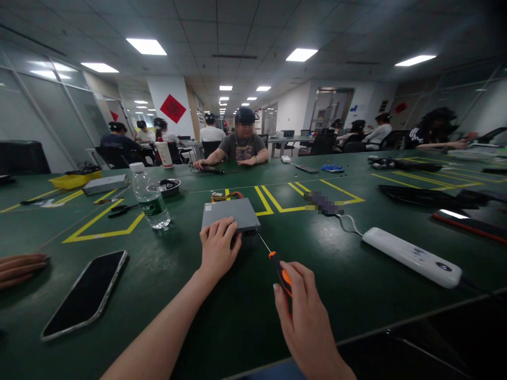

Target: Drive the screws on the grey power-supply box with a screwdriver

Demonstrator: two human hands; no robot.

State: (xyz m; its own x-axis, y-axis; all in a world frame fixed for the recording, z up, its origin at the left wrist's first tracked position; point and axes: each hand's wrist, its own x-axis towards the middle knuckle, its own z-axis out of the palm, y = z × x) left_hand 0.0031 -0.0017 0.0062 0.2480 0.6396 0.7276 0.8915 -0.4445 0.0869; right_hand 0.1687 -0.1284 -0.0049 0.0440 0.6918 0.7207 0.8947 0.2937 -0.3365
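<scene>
A grey metal box [229, 211] with a bundle of coloured wires [227, 196] at its back lies on the green table [222, 327]. My left hand [219, 245] rests on the box's near edge, fingers on its top and side, pressing or steadying it. In my right hand [301, 306] is an orange and black screwdriver [282, 273], held by the handle between thumb and fingers. Its thin shaft points up and left, and the tip is at the box's right front corner. Whether the tip sits in a screw is too small to tell.
A water bottle [152, 203] and a phone [85, 295] are on the left, with another person's hand [21, 269] at the left edge. A white power strip [412, 256] lies right. Across the table sits a person [243, 145].
</scene>
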